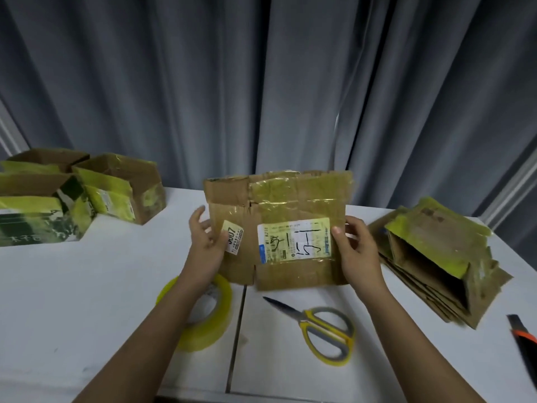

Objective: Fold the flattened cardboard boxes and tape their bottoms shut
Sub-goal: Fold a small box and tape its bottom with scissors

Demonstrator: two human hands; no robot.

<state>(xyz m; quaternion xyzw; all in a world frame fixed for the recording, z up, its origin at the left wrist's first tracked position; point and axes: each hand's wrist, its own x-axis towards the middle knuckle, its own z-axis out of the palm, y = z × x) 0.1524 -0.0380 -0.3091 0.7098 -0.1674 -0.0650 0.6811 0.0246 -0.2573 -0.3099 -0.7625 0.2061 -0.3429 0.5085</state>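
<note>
Left hand [207, 241] and right hand [353, 247] clamped on opposite edges of flattened box [279, 228], upright above table [87, 286] centre. Risks: old tape resisting opening, creases tearing; tape roll [203, 324], scissors [322, 327] near, beneath.

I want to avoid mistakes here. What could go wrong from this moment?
1. The flattened box carries old tape and worn creases; it may tear when opened.
2. The scissors lie just below it with the blade toward the left hand.
3. The tape roll under the left forearm could be knocked away.
</note>
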